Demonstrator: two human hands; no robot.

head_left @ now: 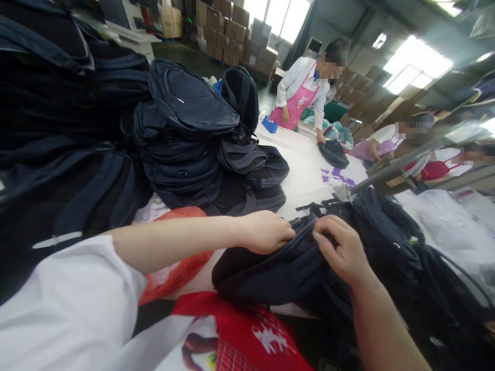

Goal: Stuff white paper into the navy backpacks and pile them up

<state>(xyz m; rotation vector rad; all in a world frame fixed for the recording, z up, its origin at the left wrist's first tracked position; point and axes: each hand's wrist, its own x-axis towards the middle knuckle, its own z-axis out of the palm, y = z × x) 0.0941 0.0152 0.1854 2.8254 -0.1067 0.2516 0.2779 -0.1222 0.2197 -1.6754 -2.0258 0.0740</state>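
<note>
both hands, left hand (266, 232) and right hand (342, 252), pinch a navy backpack (278, 268) tight along its top edge, steadying it on the white table (305, 170) beside stacked backpacks (185, 139).

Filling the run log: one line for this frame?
left hand gripping navy backpack | right hand pinching same backpack | stacked backpacks behind | white table

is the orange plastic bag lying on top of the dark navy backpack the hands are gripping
No, the orange plastic bag lies on the white table under the left forearm, beside the dark navy backpack.
</note>
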